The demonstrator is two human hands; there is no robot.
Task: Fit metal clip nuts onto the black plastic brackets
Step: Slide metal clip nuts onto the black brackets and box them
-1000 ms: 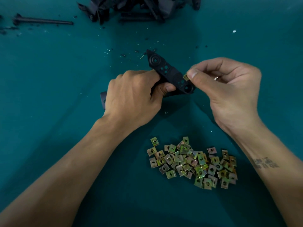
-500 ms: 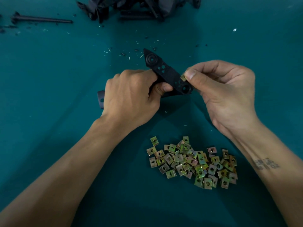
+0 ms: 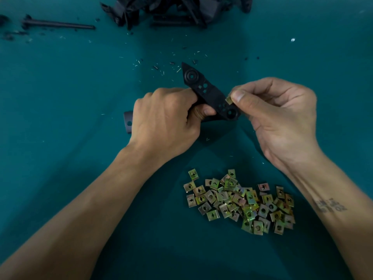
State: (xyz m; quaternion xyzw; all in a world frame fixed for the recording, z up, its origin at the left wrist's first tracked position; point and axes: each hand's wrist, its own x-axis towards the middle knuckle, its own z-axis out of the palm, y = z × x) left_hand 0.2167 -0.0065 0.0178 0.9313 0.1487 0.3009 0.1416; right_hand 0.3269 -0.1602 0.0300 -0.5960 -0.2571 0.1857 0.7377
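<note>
Left hand (image 3: pixel 163 120): fingers curled around middle of black plastic bracket (image 3: pixel 210 93), thumb pressed on its near face; bracket held above the teal table (image 3: pixel 60 98), tilted, round-bossed pointed end away from the body, holed end toward the right hand.

Right hand (image 3: pixel 280 116): thumb and forefinger pinching one metal clip nut (image 3: pixel 228 100), seated against bracket edge just beyond the large hole at the holed end. Remaining fingers curled loosely.

Short grey end of bracket (image 3: pixel 128 121) protruding left of the left hand.

Pile of loose clip nuts (image 3: pixel 240 201): on table, nearer the body than the bracket, between the forearms.

Heap of black plastic parts (image 3: pixel 177 11): beyond the bracket, at table's far edge. Black rod (image 3: pixel 58 25): left of that heap. Small shavings scattered just beyond the bracket.
</note>
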